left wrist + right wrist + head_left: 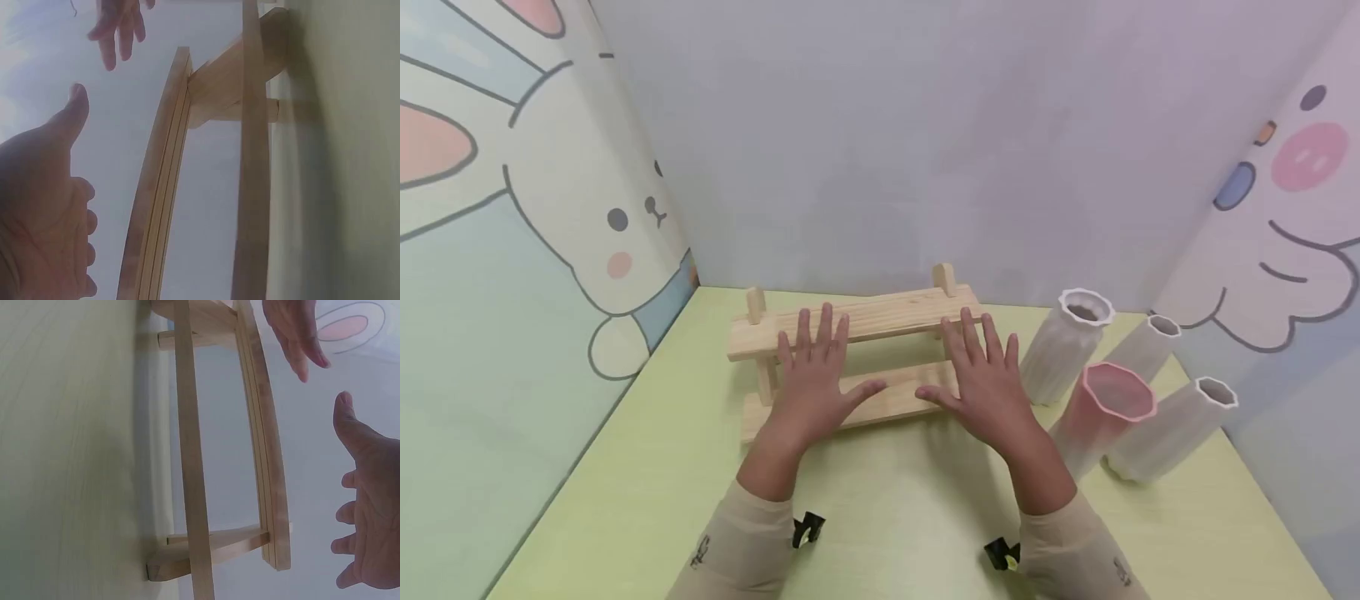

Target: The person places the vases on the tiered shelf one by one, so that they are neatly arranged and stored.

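Observation:
A two-tier wooden rack (880,318) stands on the table, its upper and lower boards joined by slanted end supports. Fingers spread and palm down, my left hand (814,396) hovers over the rack's left half. My right hand (988,392) is held the same way over its right half. Both thumbs point inward at each other with a gap between. In the left wrist view the left hand (47,212) is apart from the boards, and the right wrist view shows the right hand (375,512) likewise apart from them. Neither hand holds anything.
To the right of the rack stand a pink-and-white vase (1101,417) and several white vases, among them one with a ruffled rim (1060,354) and one at the far right (1172,429). Cartoon-printed walls (880,150) enclose the pale green table (880,525) at the back and sides.

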A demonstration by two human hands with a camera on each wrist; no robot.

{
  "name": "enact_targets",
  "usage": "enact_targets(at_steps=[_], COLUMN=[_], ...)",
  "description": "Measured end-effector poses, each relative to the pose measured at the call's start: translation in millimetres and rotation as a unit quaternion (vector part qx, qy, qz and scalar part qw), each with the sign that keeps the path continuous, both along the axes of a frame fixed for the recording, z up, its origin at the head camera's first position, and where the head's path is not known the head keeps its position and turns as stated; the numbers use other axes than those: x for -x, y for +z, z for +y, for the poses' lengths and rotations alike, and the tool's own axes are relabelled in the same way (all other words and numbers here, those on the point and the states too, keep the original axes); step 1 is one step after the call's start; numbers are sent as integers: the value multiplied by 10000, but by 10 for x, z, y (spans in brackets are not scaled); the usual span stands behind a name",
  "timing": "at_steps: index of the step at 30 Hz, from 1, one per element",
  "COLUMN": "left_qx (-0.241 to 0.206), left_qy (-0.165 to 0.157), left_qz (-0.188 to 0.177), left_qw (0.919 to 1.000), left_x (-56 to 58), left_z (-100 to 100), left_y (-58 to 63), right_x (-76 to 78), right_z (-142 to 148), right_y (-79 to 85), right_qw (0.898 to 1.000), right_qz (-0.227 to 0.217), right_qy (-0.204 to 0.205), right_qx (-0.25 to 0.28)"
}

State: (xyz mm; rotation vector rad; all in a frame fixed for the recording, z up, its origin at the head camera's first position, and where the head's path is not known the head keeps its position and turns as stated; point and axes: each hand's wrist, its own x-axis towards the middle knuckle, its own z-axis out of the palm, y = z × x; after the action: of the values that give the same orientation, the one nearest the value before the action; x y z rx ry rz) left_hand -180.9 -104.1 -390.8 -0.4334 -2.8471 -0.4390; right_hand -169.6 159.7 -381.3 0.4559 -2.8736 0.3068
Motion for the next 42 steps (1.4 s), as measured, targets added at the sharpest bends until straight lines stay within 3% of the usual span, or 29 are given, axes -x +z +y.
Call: enact_targets(at_steps=[5,8,10,13,18,21,24,30,36,42], left_qx=[-433,-1140,-1719,-2543,-3507,-3746,-3907,-3970,-3984,-3791], left_qy=[415,621,700,697,653,539,394,282,149,-97], left_qz=[81,-136,-434,-1027,-2335,-2967,-3330,-3647,-3817,-3881], left_qw=[9982,9914,9817,9591,9045,8768,8573,8418,8339,8400], left_x=[65,72,66,52,53,71,105,136,134,139], left_z=[-387,-709,-921,-1201,-1481,-1531,-1537,-1532,-1534,-1543], left_y=[88,131,129,97,-54,-195,-330,-485,-560,-632], right_x=[36,53,56,66,90,97,99,89,72,20], right_z=[-15,-15,-13,-8,-6,-2,10,48,72,84], right_y=[9,24,43,69,107,124,127,87,66,92], right_qw=[9998,9996,9995,9993,9991,9990,9990,9989,9986,9964], right_qz=[188,259,297,338,399,392,358,339,337,394], right_qy=[9,-9,-12,-10,-2,-6,-27,-83,-83,-15], right_qx=[23,56,102,148,173,206,256,319,407,750])
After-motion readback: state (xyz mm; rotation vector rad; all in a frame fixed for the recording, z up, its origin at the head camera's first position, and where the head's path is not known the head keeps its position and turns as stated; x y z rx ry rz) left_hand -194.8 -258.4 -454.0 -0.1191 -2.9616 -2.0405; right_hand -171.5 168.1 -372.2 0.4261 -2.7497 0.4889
